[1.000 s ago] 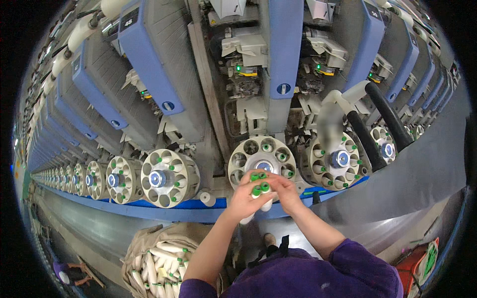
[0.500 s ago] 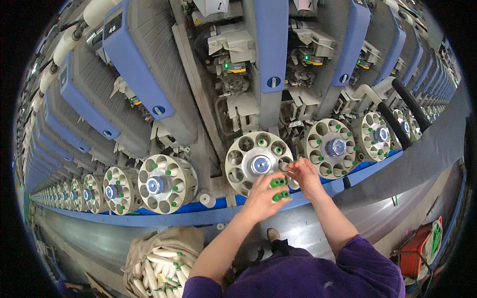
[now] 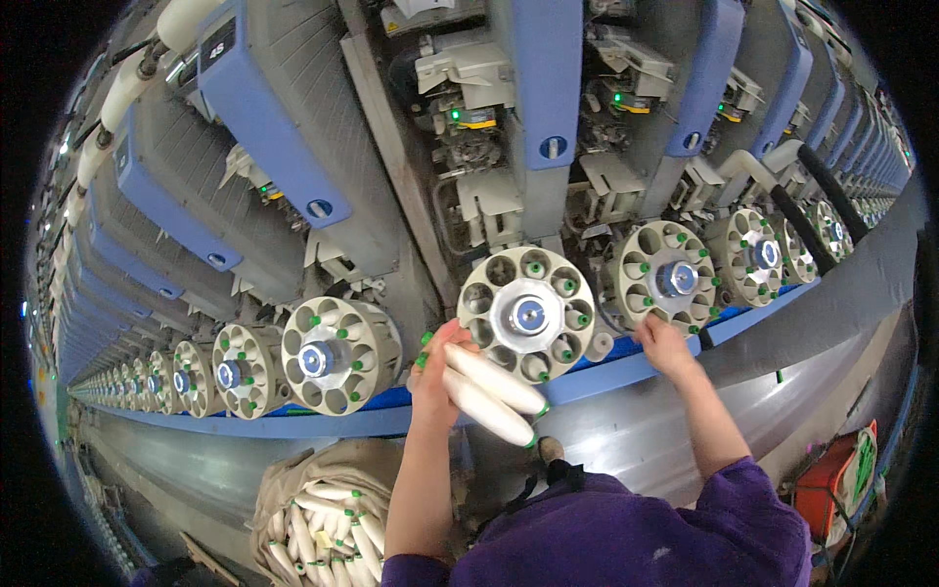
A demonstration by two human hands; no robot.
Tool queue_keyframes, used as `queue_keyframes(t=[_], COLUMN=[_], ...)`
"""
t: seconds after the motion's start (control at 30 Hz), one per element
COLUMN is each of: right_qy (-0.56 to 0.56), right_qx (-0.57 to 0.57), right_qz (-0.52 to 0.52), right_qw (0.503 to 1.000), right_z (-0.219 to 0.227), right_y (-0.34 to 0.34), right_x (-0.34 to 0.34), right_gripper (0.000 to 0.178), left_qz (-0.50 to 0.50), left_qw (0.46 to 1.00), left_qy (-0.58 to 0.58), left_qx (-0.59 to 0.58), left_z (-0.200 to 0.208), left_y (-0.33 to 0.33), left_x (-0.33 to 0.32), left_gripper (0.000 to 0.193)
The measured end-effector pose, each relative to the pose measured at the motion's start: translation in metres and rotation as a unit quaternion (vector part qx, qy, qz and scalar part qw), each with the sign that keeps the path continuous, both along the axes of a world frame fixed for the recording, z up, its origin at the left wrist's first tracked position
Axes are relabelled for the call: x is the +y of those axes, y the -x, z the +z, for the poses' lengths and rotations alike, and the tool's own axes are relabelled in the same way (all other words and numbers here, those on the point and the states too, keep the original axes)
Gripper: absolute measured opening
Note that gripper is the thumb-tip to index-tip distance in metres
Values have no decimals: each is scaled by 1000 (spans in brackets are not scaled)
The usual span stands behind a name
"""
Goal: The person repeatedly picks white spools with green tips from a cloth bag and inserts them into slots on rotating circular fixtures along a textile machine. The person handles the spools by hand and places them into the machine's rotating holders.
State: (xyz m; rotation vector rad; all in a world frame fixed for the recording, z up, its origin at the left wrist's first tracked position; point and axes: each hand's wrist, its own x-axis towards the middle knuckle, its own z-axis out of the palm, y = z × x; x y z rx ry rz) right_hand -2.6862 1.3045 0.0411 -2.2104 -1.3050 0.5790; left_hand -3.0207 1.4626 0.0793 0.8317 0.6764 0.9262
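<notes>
My left hand [image 3: 440, 377] is closed around several white yarn bobbins [image 3: 489, 401] with green ends. They lie side by side, slanting down to the right, left of and below a round magazine [image 3: 479, 333] with pockets around a metal hub. Green bobbin tips show in its top, right and lower pockets; the left ones look vacant. My right hand [image 3: 667, 350] is at the lower left rim of the neighbouring magazine [image 3: 722, 264], fingers drawn together. Whether it grips the rim or a bobbin there is hidden.
A cloth sack [image 3: 279, 479] of white bobbins stands at the lower left. Blue and grey machine units [image 3: 548, 88] line the back, with more magazines [image 3: 342, 357] along a blue rail. A bent pipe with black grips [image 3: 802, 220] juts out at right. A red container [image 3: 820, 489] stands lower right.
My left hand has swung left, turning its bobbins from end-on to side-on. My right hand has moved right to the neighbouring magazine. More green tips show in the middle magazine's right and lower pockets.
</notes>
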Motion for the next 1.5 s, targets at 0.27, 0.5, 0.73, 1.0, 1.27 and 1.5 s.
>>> queue_keyframes(t=[0.27, 0.5, 0.73, 1.0, 1.27, 1.5], right_qy=[-10, 6, -60, -178, -260, -231], right_qx=[363, 287, 195, 177, 137, 312], right_qz=[237, 329, 344, 358, 202, 216], right_qw=[901, 900, 917, 900, 934, 896], right_z=[37, 39, 45, 26, -24, 18], right_y=[91, 162, 165, 178, 196, 157], right_x=[56, 88, 86, 109, 173, 120], right_gripper=[32, 47, 58, 56, 34, 28], left_qz=[-31, -14, -16, 138, 139, 241], left_qw=[990, 990, 842, 966, 987, 953], left_qy=[-105, -121, -389, -120, -76, -136], left_qx=[-91, -71, 374, 185, -10, 125], left_z=[-9, 6, 23, 39, 56, -42], left_y=[23, 19, 40, 56, 30, -31], left_x=[-9, -13, 4, 18, -2, 14], left_gripper=[57, 42, 23, 15, 24, 23])
